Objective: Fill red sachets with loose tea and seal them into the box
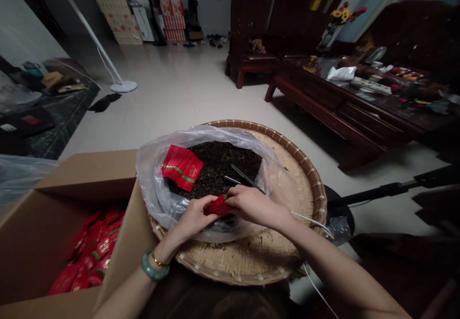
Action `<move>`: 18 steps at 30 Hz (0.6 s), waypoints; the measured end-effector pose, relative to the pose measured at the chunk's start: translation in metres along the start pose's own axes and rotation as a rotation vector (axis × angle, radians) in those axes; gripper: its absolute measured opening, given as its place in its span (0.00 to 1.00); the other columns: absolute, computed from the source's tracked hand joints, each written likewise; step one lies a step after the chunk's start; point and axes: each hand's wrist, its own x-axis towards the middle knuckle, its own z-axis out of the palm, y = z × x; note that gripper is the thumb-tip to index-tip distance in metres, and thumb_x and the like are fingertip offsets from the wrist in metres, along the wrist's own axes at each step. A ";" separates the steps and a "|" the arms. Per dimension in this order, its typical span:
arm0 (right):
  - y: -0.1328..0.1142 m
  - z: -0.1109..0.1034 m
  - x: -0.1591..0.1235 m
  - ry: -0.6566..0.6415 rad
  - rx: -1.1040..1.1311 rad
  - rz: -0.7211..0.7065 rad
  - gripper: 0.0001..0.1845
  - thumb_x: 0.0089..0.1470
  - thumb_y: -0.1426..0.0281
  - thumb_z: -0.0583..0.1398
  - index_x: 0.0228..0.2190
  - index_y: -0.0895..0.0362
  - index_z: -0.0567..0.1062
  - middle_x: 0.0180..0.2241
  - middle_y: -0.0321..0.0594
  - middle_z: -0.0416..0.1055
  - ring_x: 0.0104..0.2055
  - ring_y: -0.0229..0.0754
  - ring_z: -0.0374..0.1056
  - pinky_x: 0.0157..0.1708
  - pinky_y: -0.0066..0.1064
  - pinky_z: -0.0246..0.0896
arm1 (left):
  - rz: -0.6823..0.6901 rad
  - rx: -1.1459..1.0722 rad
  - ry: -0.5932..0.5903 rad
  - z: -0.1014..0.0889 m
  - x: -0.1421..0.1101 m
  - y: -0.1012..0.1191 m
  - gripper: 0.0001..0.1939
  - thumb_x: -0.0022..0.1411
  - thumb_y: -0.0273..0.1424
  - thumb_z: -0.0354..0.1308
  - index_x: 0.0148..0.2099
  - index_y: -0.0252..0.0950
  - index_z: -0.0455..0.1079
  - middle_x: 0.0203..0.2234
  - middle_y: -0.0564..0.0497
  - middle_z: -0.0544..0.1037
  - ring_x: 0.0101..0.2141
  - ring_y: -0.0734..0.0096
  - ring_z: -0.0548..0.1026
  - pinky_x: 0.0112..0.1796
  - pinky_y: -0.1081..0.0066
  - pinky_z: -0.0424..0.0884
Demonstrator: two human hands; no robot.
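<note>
My left hand [199,213] pinches a small red packet [218,207] above the near side of a clear plastic bag [153,199]. My right hand [251,205] is closed at the packet's upper edge, its fingertips against it. Dark loose tea leaves [219,158] fill the open bag. A fanned stack of red packets [182,166] with a green stripe rests on the leaves at the left. Slim metal prongs, like tongs [247,177], poke out beyond my right hand; whether its palm grips them is hidden.
The bag sits on a round woven bamboo tray [268,271]. An open cardboard box [86,168] at the left contains many red packets [95,252]. White cords [312,221] pass by my right forearm. A black pole [373,192] reaches in from the right, below a wooden table [334,106].
</note>
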 end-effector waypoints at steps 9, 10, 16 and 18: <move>-0.016 0.011 0.001 -0.091 -0.057 0.066 0.12 0.59 0.68 0.54 0.33 0.59 0.77 0.33 0.43 0.67 0.33 0.38 0.65 0.29 0.26 0.56 | 0.033 0.138 -0.108 -0.002 -0.006 0.007 0.07 0.53 0.29 0.59 0.36 0.33 0.73 0.24 0.56 0.74 0.27 0.74 0.69 0.29 0.76 0.60; -0.015 0.010 0.000 -0.071 -0.042 0.062 0.12 0.59 0.68 0.54 0.34 0.58 0.77 0.34 0.43 0.67 0.34 0.39 0.65 0.30 0.26 0.57 | 0.019 0.121 -0.090 -0.001 -0.006 0.006 0.06 0.53 0.30 0.59 0.34 0.33 0.73 0.23 0.56 0.74 0.26 0.74 0.68 0.29 0.76 0.60; -0.004 0.001 -0.002 0.182 0.107 0.065 0.10 0.58 0.66 0.56 0.40 0.55 0.74 0.36 0.41 0.67 0.37 0.38 0.64 0.34 0.27 0.58 | -0.075 -0.113 0.029 -0.001 0.001 0.005 0.10 0.51 0.35 0.61 0.32 0.32 0.73 0.24 0.54 0.74 0.26 0.73 0.68 0.29 0.76 0.62; 0.002 0.000 0.000 0.184 0.097 0.086 0.10 0.58 0.66 0.56 0.37 0.57 0.75 0.34 0.41 0.68 0.36 0.38 0.64 0.32 0.27 0.56 | -0.103 -0.200 0.050 -0.002 0.004 0.009 0.12 0.50 0.35 0.62 0.35 0.31 0.74 0.27 0.53 0.76 0.28 0.71 0.70 0.31 0.75 0.64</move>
